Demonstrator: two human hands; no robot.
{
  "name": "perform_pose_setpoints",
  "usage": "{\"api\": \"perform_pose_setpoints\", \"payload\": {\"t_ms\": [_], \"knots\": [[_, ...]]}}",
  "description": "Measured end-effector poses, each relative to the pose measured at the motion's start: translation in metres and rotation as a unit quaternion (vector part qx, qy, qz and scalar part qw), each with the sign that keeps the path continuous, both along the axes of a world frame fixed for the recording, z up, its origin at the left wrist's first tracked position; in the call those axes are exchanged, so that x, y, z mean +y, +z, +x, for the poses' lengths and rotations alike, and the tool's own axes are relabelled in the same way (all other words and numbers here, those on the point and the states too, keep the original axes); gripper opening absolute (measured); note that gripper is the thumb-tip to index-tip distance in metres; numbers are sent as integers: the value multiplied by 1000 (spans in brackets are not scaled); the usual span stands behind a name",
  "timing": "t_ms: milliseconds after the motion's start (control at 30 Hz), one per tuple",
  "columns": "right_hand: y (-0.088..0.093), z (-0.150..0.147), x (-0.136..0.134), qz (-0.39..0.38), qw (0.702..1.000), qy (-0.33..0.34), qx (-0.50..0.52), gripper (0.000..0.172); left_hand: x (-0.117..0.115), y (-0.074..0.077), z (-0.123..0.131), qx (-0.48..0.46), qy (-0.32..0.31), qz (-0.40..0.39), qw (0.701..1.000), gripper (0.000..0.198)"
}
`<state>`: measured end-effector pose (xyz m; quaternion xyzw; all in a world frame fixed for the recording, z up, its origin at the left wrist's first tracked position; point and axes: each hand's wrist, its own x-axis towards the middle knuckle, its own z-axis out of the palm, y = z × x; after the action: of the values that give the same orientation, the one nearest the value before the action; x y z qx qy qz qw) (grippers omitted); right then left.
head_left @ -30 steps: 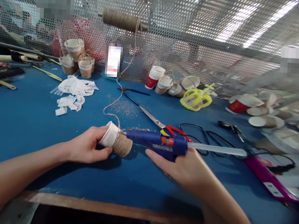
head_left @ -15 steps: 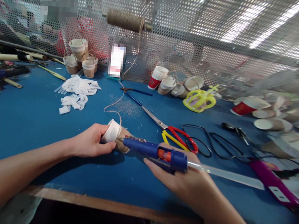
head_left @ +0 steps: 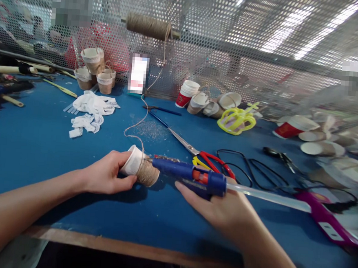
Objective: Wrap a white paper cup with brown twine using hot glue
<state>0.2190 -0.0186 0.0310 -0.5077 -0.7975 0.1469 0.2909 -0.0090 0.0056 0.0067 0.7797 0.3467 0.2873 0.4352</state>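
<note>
Tilted on its side, a paper cup (head_left: 149, 173) wrapped in twine on its lower part is gripped at its white rim end by my left hand (head_left: 112, 173). My right hand (head_left: 213, 208) is closed around a blue glue gun (head_left: 176, 169), its nozzle at the twine-wrapped side of the cup. Out of the gun's back sticks a long clear glue stick (head_left: 269, 197). A loose strand of twine (head_left: 136, 125) runs from the cup up to the twine spool (head_left: 148, 26) on the mesh. The gun's handle and trigger are mostly hidden.
Scissors (head_left: 193, 148) and blue-handled pliers (head_left: 165, 110) lie beyond the gun. White scraps (head_left: 95, 103) and twine-wrapped cups (head_left: 105, 83) are at the back left. Red-and-white paper cups (head_left: 184, 97), a yellow crown-shaped piece (head_left: 236, 121) and a purple power strip (head_left: 323, 217) are on the right.
The glue gun has shifted slightly right, its nozzle no longer overlapping the cup as much. More of the twine-wrapped side shows now. My left hand keeps its grip.
</note>
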Motion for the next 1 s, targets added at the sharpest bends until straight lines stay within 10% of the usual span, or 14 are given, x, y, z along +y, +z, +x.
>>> {"api": "perform_pose_setpoints", "payload": {"t_ms": [1000], "knots": [[16, -5, 8, -123, 992, -20, 11, 22, -2, -4, 1, -8, -17, 16, 1000, 19]]}}
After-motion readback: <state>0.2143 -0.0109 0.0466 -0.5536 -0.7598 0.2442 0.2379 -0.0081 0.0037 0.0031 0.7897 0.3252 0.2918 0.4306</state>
